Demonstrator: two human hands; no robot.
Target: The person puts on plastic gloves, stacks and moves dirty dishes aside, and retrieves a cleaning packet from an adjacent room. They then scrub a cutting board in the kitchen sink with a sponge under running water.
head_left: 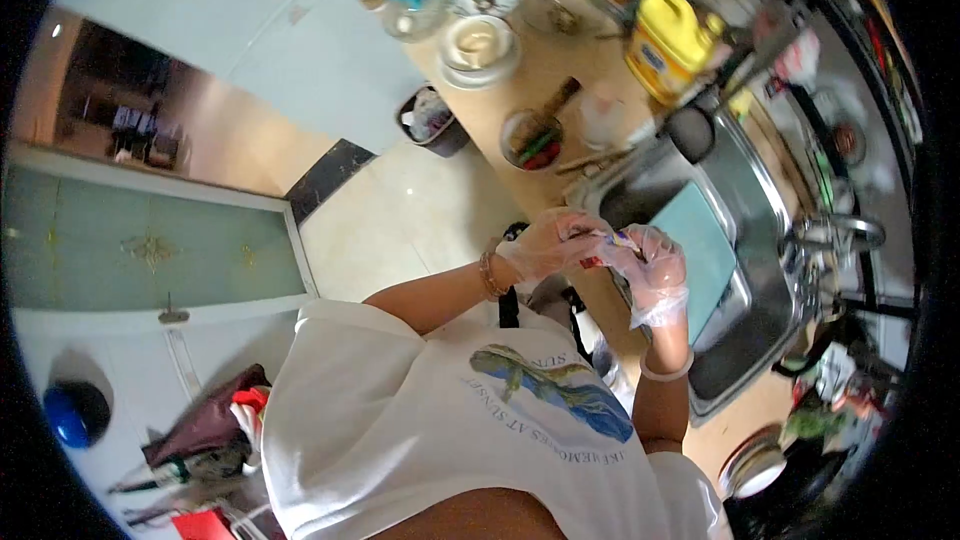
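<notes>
Both of my hands wear clear plastic gloves and meet in front of my body, over the counter's edge beside the sink. Between them is a small, crinkled packet (622, 239) with red and blue print, mostly covered by the fingers. My left hand (560, 243), with a beaded bracelet at its wrist, closes on the packet's left side. My right hand (657, 265), below which a pale bangle circles the forearm, grips the other side. A light-blue cutting board (700, 250) leans in the sink just right of my right hand.
The metal sink (765, 315) with its faucet (840, 232) lies to the right. On the wooden counter are a glass bowl (532, 140) with red and green items, stacked white bowls (480, 52) and a yellow jug (672, 43). A bin (432, 122) stands on the floor.
</notes>
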